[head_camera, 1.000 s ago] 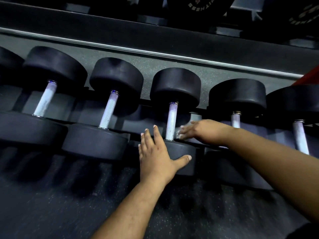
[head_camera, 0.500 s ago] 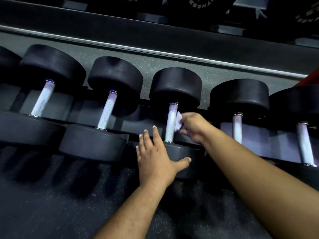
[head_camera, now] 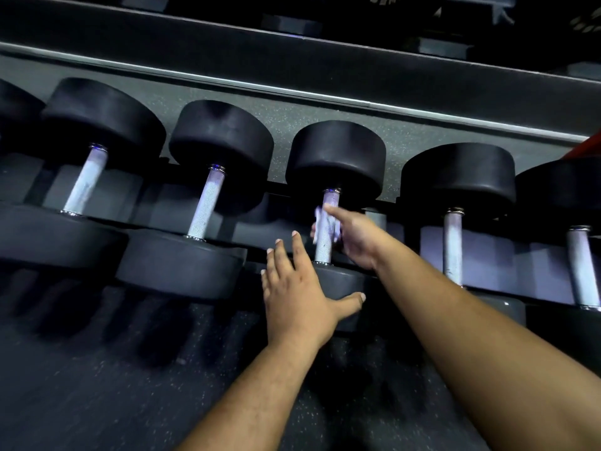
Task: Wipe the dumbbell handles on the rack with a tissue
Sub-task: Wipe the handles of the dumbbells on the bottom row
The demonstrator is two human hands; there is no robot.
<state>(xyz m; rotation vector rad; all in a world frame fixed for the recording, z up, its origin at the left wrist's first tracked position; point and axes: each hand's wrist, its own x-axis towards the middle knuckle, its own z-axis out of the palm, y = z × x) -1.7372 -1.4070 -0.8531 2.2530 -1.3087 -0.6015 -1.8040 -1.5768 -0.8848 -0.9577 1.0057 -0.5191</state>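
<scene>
Several black dumbbells with silver handles lie in a row on the rack (head_camera: 325, 102). My right hand (head_camera: 356, 239) wraps a white tissue (head_camera: 325, 221) round the middle dumbbell's handle (head_camera: 323, 249), its fingers reaching behind the bar. My left hand (head_camera: 299, 291) rests flat with straight fingers on that dumbbell's near head (head_camera: 341, 281), thumb spread to the right. The far head (head_camera: 336, 157) of this dumbbell sits above the hands.
Other dumbbell handles (head_camera: 206, 203) (head_camera: 84, 180) lie to the left and two more (head_camera: 453, 245) (head_camera: 582, 265) to the right. A second rack tier with weights is at the top. Dark speckled floor (head_camera: 113, 385) lies below. Something red (head_camera: 588, 148) shows at the right edge.
My right hand moved up from the handle's base and closed the tissue round the handle. My left hand stayed on the near head.
</scene>
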